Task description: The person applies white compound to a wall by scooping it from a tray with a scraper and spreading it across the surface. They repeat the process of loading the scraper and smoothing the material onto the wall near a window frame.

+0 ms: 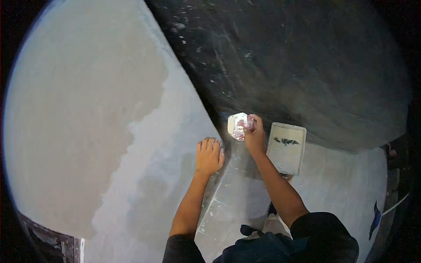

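Observation:
In my right hand [256,136] is a small angular paint pad or cut container [238,126], pale on its left face and smeared with white and reddish patches; I cannot tell which it is. The fingers wrap round its right side. My left hand [208,157] lies against the pale wall panel [144,162], close to its dark edge, with the fingers stretched forward. A bright white band of paint runs along that edge beside a duller beige area. Just right of my right hand sits a white paint tray [303,151] with cream paint and dark marks inside.
A dark, paint-flecked surface [307,65] fills the upper right. Below lies a grey tiled floor [232,197] with white spots. A dark blue object [375,220] with a pale cord is at the far right. My feet and legs show at the bottom.

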The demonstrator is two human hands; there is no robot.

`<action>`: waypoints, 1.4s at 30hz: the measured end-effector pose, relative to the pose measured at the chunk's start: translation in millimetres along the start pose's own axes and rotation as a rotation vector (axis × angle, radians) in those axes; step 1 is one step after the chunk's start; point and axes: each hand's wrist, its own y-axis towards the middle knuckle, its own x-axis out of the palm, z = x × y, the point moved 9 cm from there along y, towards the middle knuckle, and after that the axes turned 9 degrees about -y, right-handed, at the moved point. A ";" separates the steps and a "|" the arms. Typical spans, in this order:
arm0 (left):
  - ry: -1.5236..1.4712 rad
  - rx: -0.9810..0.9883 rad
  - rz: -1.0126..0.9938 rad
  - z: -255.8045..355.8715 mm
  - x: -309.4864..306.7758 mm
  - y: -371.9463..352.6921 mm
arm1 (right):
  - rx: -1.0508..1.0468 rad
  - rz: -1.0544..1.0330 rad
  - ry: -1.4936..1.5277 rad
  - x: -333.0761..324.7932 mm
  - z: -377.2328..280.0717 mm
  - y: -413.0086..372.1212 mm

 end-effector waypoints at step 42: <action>-0.751 -1.292 -0.276 32.4 540.2 -135.7 | -0.021 -0.379 -0.839 -106.3 457.5 81.0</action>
